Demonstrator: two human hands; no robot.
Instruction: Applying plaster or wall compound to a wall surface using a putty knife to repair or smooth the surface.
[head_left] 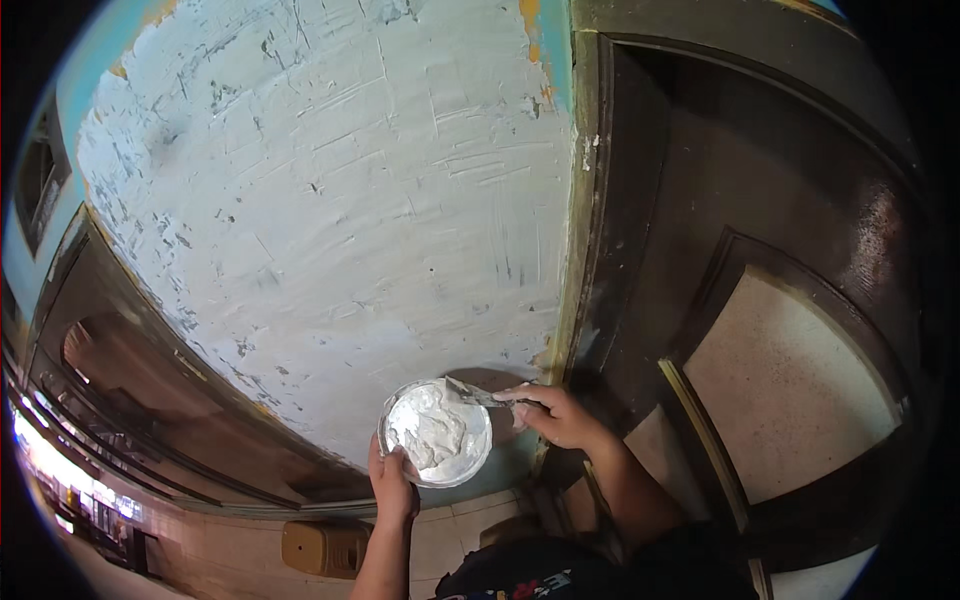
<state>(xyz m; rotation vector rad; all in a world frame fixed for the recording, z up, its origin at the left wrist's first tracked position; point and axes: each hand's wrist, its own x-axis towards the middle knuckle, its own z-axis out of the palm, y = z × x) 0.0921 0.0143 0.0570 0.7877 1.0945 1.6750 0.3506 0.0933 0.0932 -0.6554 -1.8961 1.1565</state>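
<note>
My left hand grips a round bowl by its lower left rim, the thumb over the edge. White putty lies inside it in a thick, uneven heap. In my right hand is a putty knife, its blade smeared with putty at the bowl's upper right rim. Whether the blade touches the rim, I cannot tell. Ahead stands a wall coated in white putty, with scrape lines and grey patches; turquoise and orange paint shows along its edges.
A dark wooden door with a pale lower panel stands to the right, behind its frame. To the left is a brown wooden opening or window frame. A brown stool sits on the tiled floor below.
</note>
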